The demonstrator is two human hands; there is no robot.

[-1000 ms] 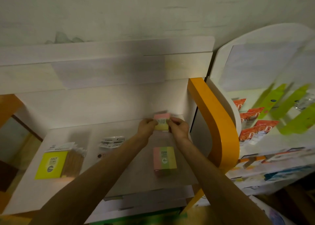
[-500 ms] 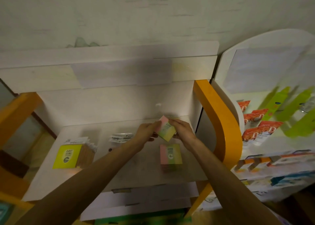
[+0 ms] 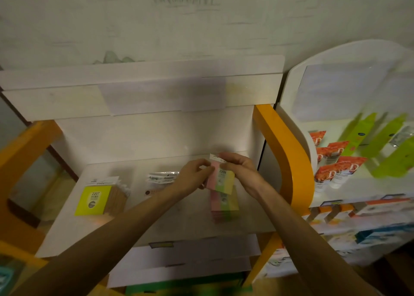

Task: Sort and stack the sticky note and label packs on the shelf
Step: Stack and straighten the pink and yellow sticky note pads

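A pink, green and yellow sticky note pack (image 3: pixel 221 180) marked 2209 is held just above the shelf between both hands. My left hand (image 3: pixel 192 174) pinches its left edge. My right hand (image 3: pixel 240 172) grips its top and right side. Right below it a stack of the same striped packs (image 3: pixel 225 206) lies on the white shelf (image 3: pixel 71 217). A yellow pack marked 2207 (image 3: pixel 94 202) tops a stack at the shelf's left. Flat label packs in clear wrap (image 3: pixel 162 177) lie behind my left wrist.
An orange curved side panel (image 3: pixel 289 161) bounds the shelf on the right, another orange frame (image 3: pixel 20 152) on the left. A neighbouring white rack (image 3: pixel 336 76) holds orange tubes (image 3: pixel 329 172) and green packs (image 3: pixel 367 136). Lower white shelves (image 3: pixel 190 257) jut out below.
Both hands have brought the striped pack nearer and turned it label up, so that it now hangs over the striped stack. The view has shifted a little.
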